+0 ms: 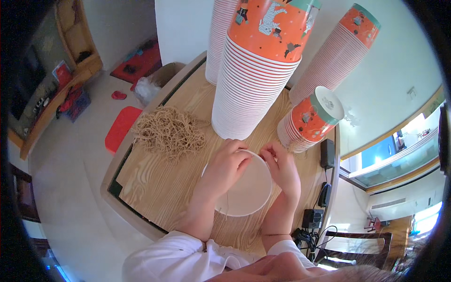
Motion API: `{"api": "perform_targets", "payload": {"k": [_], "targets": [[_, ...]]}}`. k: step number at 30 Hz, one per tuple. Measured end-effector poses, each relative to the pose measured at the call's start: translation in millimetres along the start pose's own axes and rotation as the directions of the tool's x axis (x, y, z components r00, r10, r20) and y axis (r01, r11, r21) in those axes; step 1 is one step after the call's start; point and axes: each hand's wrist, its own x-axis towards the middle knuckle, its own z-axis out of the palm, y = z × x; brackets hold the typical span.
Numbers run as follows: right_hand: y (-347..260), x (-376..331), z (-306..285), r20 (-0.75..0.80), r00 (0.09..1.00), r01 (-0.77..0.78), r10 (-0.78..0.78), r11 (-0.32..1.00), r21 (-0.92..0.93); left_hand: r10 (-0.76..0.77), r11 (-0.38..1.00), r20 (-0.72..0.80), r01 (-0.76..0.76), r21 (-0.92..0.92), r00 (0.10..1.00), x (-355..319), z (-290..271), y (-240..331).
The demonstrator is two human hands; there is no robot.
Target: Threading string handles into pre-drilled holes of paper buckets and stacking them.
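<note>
Both hands, left (224,167) and right (282,164), pinch the cup (249,192) rim at frame centre, seemingly fixing string; next needs steady threading.

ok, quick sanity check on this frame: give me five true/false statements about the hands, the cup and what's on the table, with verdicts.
1. Both hands touch the rim of the white cup. True: the left hand and the right hand both sit at its far edge.
2. The pile of tan strings lies to the right of the cup. False: it lies to the left.
3. Tall stacks of paper cups stand behind the hands. True.
4. The leaning stack has blue walls. False: orange with a teal band.
5. The wooden table is square-cornered. False: its corner is rounded.
</note>
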Motion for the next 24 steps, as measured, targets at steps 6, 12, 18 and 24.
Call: {"api": "perform_targets", "payload": {"k": [6, 12, 18, 24], "targets": [[-4, 3, 7, -0.039, 0.999, 0.002, -0.002, 1.0, -0.007, -0.059, 0.988, 0.031, 0.054, 0.142, 0.998, -3, -2, -2], [-8, 0, 12, -0.125, 0.992, -0.013, 0.012, 1.0, -0.001, -0.06, 0.948, -0.05, 0.073, 0.309, 0.997, -3, 6, 0], [2, 4, 12, -0.125, 0.992, -0.018, 0.028, 0.997, 0.081, -0.078, 0.981, -0.058, 0.087, 0.173, 0.995, -2, 1, -4], [3, 5, 10, -0.109, 0.993, -0.033, 0.046, 0.993, 0.117, -0.045, 0.994, -0.013, 0.046, 0.102, 0.999, -5, -6, -2]]}}
